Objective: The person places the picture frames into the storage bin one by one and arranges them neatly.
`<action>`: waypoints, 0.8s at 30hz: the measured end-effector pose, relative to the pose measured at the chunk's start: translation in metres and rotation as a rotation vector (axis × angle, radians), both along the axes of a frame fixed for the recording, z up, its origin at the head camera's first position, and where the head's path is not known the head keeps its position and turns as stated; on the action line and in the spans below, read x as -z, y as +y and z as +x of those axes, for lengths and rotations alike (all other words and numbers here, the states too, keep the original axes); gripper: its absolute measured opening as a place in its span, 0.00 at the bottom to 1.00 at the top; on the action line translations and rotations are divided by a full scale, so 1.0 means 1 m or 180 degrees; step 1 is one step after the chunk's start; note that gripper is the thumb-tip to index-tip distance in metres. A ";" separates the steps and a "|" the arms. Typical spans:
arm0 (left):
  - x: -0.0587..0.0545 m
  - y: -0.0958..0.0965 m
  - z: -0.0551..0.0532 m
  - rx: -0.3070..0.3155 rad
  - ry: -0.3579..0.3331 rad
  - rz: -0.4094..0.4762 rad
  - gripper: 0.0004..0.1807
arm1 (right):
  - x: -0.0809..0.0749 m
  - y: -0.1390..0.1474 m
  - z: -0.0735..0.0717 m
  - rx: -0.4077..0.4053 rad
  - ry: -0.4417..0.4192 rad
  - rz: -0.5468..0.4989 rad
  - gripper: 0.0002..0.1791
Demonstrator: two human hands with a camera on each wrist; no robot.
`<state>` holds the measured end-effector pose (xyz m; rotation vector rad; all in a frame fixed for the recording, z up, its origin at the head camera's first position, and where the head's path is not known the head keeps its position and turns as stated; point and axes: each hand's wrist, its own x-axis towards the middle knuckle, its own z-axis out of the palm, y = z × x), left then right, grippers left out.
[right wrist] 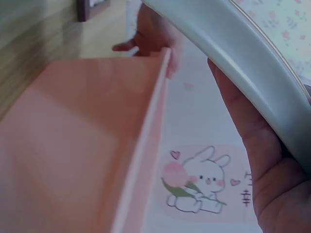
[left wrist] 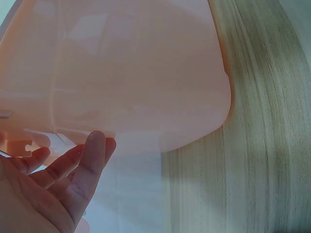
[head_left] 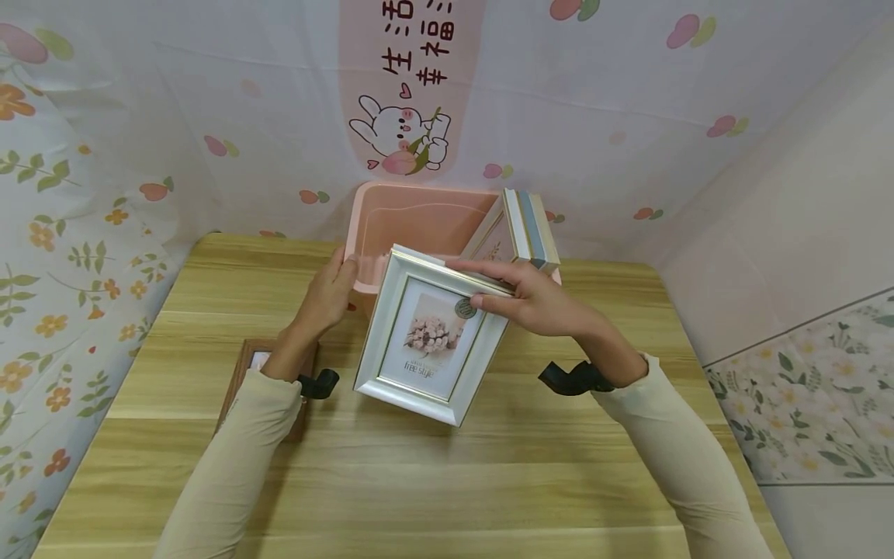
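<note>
A white picture frame point(head_left: 427, 404) with gold trim and a flower print is held tilted in front of a pink plastic bin point(head_left: 419, 210). My right hand point(head_left: 541, 299) grips its upper right edge, thumb on the front; in the right wrist view, the fingers point(right wrist: 252, 126) lie behind the frame's edge point(right wrist: 233, 53). With my left hand point(head_left: 324, 295) I hold the bin's left rim, and the left wrist view shows those fingers point(left wrist: 90, 160) at the bin's wall point(left wrist: 136, 82). Several more picture frames point(head_left: 528, 229) lean together at the bin's right end.
A brown picture frame point(head_left: 244, 369) lies on the wooden table point(head_left: 524, 481) at the left, partly under my left forearm. Behind the bin hangs a white cloth point(head_left: 265, 116) with a rabbit print point(head_left: 401, 132). A tiled wall point(head_left: 803, 373) borders the right side.
</note>
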<state>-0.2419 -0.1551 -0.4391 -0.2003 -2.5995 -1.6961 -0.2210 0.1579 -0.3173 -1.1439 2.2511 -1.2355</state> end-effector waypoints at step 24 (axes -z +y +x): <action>0.000 0.000 0.000 -0.0012 -0.0076 -0.0040 0.31 | -0.048 0.015 -0.016 0.0674 0.0291 -0.0306 0.27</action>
